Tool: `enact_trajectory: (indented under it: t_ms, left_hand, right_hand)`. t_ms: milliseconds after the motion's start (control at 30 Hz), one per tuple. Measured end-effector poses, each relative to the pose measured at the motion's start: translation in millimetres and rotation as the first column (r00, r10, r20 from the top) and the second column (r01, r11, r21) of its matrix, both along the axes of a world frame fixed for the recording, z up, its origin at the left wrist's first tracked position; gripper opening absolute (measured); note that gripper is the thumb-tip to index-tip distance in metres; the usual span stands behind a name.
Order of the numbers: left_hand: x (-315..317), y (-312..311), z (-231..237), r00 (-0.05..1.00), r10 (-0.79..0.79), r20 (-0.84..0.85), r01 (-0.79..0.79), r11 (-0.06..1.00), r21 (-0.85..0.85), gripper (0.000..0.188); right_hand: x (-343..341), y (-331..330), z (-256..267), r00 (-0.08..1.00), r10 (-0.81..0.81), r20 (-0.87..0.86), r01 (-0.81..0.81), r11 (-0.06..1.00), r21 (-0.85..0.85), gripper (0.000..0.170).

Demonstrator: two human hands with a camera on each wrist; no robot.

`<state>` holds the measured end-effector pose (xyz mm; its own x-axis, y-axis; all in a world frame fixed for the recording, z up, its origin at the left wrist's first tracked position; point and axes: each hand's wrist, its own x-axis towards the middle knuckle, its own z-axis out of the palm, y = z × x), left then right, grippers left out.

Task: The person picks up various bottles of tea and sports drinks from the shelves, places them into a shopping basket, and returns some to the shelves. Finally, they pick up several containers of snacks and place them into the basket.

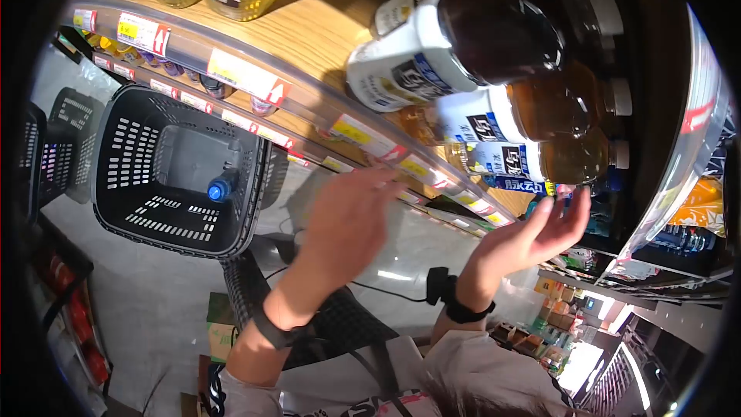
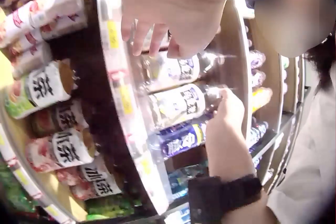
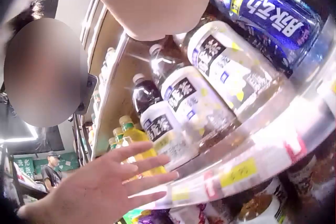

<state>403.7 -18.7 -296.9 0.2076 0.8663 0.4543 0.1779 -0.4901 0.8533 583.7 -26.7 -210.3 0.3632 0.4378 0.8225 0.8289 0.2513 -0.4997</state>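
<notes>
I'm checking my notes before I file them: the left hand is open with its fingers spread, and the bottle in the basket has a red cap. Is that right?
Not quite: the cap colour is wrong. The head view shows that the bottle in the basket has a blue cap. The left hand is indeed open, fingers spread.
</notes>
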Motion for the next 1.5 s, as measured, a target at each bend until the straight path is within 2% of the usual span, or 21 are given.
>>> enact_trajectory:
  t_ms: [133, 167, 267, 400, 433, 467, 533, 567, 633, 733, 867, 933, 1000, 1033, 1067, 1133, 1200, 1267, 1333, 1367, 1500]
  left_hand:
    - [71.7, 2.4, 19.5, 0.991, -0.134, 0.03, 0.131, 0.989, 0.066, 0.053]
    - [85.3, 3.2, 18.8, 0.99, -0.14, 0.032, 0.137, 0.987, 0.079, 0.057]
    - [114.6, 2.6, 15.5, 0.992, -0.073, 0.106, 0.068, 0.997, 0.045, 0.061]
    - [120.7, -3.0, 11.6, 0.982, -0.05, 0.184, 0.057, 0.998, -0.03, 0.066]
    - [121.4, 0.5, 9.4, 0.984, -0.067, 0.163, 0.071, 0.997, -0.024, 0.067]
    - [123.3, -1.9, 8.5, 0.986, -0.088, 0.141, 0.093, 0.995, -0.028, 0.068]
    - [126.5, -9.5, 11.0, 0.985, -0.074, 0.154, 0.068, 0.997, 0.047, 0.065]
    - [128.1, -10.9, 14.0, 0.981, -0.036, 0.189, 0.011, 0.991, 0.134, 0.062]
    - [115.2, -11.4, 24.1, 0.961, -0.047, 0.272, -0.021, 0.97, 0.243, 0.047]
    - [84.2, -21.4, 27.0, 0.962, -0.063, 0.264, -0.011, 0.963, 0.269, 0.04]
    - [10.9, -31.0, -8.1, 0.952, -0.267, 0.148, 0.282, 0.955, -0.091, 0.064]
    - [-12.4, -53.0, -55.4, 0.964, -0.133, 0.23, 0.198, 0.938, -0.285, 0.068]
    - [-59.6, -63.4, -93.4, 0.991, -0.029, 0.134, 0.081, 0.913, -0.4, 0.066]
    - [-77.1, -70.5, -109.0, 0.998, 0.045, -0.048, -0.06, 0.921, -0.384, 0.06]
    - [-93.6, -76.6, -124.2, 0.966, 0.12, -0.229, -0.196, 0.919, -0.343, 0.054]
    - [-129.0, -86.6, -152.3, 0.905, 0.051, -0.422, -0.228, 0.896, -0.38, 0.042]
    - [-160.4, -91.9, -162.3, 0.772, 0.031, -0.635, -0.263, 0.924, -0.276, 0.039]
    - [-184.8, -90.9, -168.1, 0.712, -0.007, -0.702, -0.258, 0.928, -0.27, 0.036]
    - [-203.2, -88.7, -175.3, 0.683, -0.025, -0.73, -0.29, 0.908, -0.303, 0.036]
    - [-212.6, -85.1, -180.8, 0.666, -0.03, -0.746, -0.311, 0.897, -0.313, 0.036]
    - [-239.4, -77.3, -228.9, 0.746, 0.132, -0.653, -0.428, 0.847, -0.317, 0.042]
  right_hand:
    - [28.5, 24.8, 11.4, 0.971, 0.083, -0.224, -0.106, 0.99, -0.092, 0.078]
    - [40.0, 28.9, 5.4, 0.982, 0.059, -0.177, -0.083, 0.988, -0.129, 0.09]
    - [35.6, 33.4, 6.7, 0.983, 0.088, -0.163, -0.107, 0.988, -0.115, 0.082]
    - [9.3, 9.6, 0.5, 0.919, -0.01, -0.395, 0.009, 1.0, -0.003, 0.082]
    - [13.4, -3.8, -6.0, 0.971, -0.022, -0.239, -0.008, 0.992, -0.124, 0.073]
    - [13.4, -10.1, -14.8, 0.942, 0.093, -0.323, -0.072, 0.994, 0.077, 0.076]
    - [57.8, -49.0, -18.8, 0.888, 0.309, -0.34, -0.375, 0.915, -0.149, 0.069]
    - [80.1, -68.7, -20.8, 0.845, 0.39, -0.366, -0.497, 0.827, -0.264, 0.071]
    - [77.8, -77.1, -21.6, 0.7, 0.58, -0.416, -0.68, 0.719, -0.144, 0.085]
    - [124.0, -100.9, 2.3, 0.109, 0.289, -0.951, -0.844, 0.532, 0.065, 0.101]
    - [48.0, -79.1, -52.7, 0.439, 0.507, -0.742, -0.888, 0.372, -0.271, 0.086]
    - [-1.0, -73.7, -77.0, 0.601, 0.567, -0.563, -0.794, 0.345, -0.501, 0.084]
    - [-47.6, -61.2, -96.9, 0.742, 0.593, -0.313, -0.582, 0.337, -0.74, 0.089]
    - [-70.6, -56.1, -118.1, 0.682, 0.52, -0.513, -0.698, 0.253, -0.67, 0.075]
    - [-77.0, -54.2, -131.5, 0.695, 0.539, -0.476, -0.649, 0.185, -0.738, 0.069]
    - [-89.3, -48.9, -159.4, 0.704, 0.587, -0.4, -0.524, 0.049, -0.85, 0.057]
    - [-101.6, -52.5, -194.4, 0.79, 0.389, -0.474, -0.468, -0.116, -0.876, 0.047]
    - [-124.4, -49.3, -215.7, 0.808, 0.13, -0.575, -0.534, -0.254, -0.807, 0.04]
    - [-157.4, -40.6, -232.1, 0.706, -0.2, -0.68, -0.705, -0.294, -0.646, 0.037]
    - [-166.4, -35.0, -239.5, 0.754, -0.168, -0.635, -0.65, -0.327, -0.686, 0.033]
    - [-207.6, -0.1, -244.2, 0.601, -0.252, -0.759, -0.789, -0.342, -0.511, 0.022]
